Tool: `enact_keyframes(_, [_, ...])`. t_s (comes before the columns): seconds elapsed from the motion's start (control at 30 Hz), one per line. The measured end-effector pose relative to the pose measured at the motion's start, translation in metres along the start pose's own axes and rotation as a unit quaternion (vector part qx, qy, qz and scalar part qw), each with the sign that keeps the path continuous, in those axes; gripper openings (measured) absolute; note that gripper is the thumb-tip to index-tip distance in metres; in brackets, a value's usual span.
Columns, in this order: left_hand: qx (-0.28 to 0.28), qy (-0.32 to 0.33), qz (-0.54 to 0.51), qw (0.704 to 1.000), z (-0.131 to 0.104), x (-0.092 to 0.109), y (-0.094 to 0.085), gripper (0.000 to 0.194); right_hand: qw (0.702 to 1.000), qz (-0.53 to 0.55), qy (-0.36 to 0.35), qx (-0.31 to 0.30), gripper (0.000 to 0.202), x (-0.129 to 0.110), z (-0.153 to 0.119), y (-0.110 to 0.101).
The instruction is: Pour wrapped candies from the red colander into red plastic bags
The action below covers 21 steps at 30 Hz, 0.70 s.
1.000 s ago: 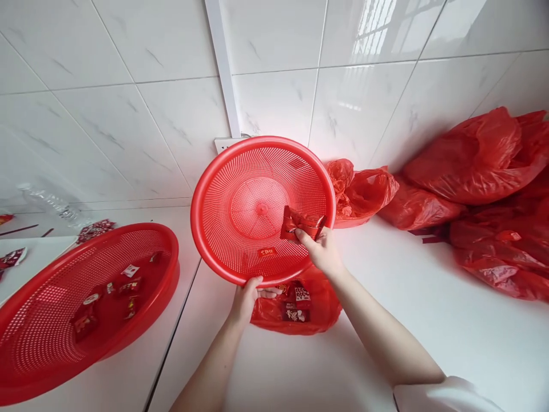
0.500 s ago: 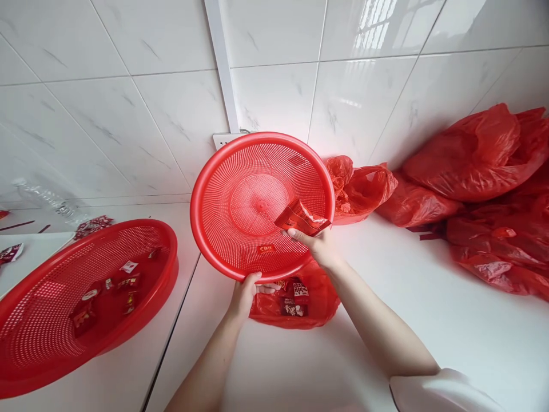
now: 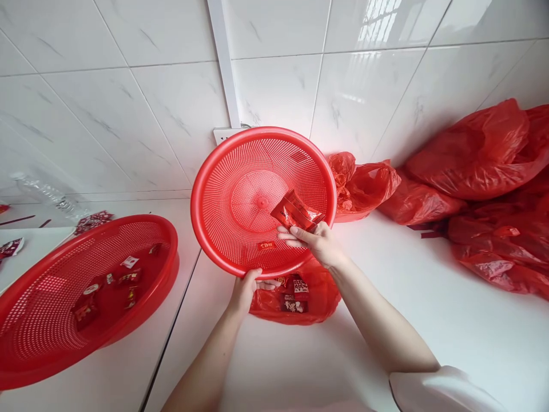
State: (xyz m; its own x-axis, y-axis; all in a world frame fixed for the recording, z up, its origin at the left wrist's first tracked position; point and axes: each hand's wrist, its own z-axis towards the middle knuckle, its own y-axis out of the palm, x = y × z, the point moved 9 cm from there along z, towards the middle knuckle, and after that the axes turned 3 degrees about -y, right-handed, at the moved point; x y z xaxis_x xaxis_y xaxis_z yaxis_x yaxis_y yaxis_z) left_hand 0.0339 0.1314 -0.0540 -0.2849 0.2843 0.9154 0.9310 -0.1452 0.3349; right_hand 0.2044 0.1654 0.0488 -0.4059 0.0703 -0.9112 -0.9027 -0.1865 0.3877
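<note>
At the far left, a clear plastic bottle (image 3: 51, 194) lies by the tiled wall (image 3: 171, 103), behind a wide red perforated basket (image 3: 34, 337) with a few small wrapped packets (image 3: 91, 290) inside. Next, the left hand (image 3: 249, 289) grips the near rim of a round red colander (image 3: 261, 200), tilted so its inside shows. Below it, an open red plastic bag (image 3: 321, 294) holds more packets. The right hand (image 3: 319, 240) pinches a shiny red packet (image 3: 297, 212) over the colander's right side. Beyond, filled red bags (image 3: 476, 154) are heaped against the wall.
</note>
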Motion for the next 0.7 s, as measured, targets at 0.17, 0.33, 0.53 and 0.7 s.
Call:
enact_keyframes(0.17, [0.002,0.003,0.005,1.0,0.0,-0.001,-0.001,0.043,0.999,-0.023,-0.005,0.024,0.034,-0.001,-0.001,-0.008])
enact_keyframes(0.33, [0.003,0.002,0.008,1.0,0.0,-0.001,0.0,0.045,0.999,-0.032,0.0,0.003,0.033,-0.001,-0.002,-0.005])
enact_keyframes(0.53, [-0.008,0.002,0.011,1.0,0.0,0.001,0.002,0.038,0.997,-0.058,-0.03,-0.031,0.035,-0.008,-0.003,0.006])
enact_keyframes(0.7, [-0.005,0.002,0.013,1.0,-0.001,0.003,0.003,0.039,0.996,-0.073,-0.002,-0.053,0.042,-0.003,-0.003,0.011])
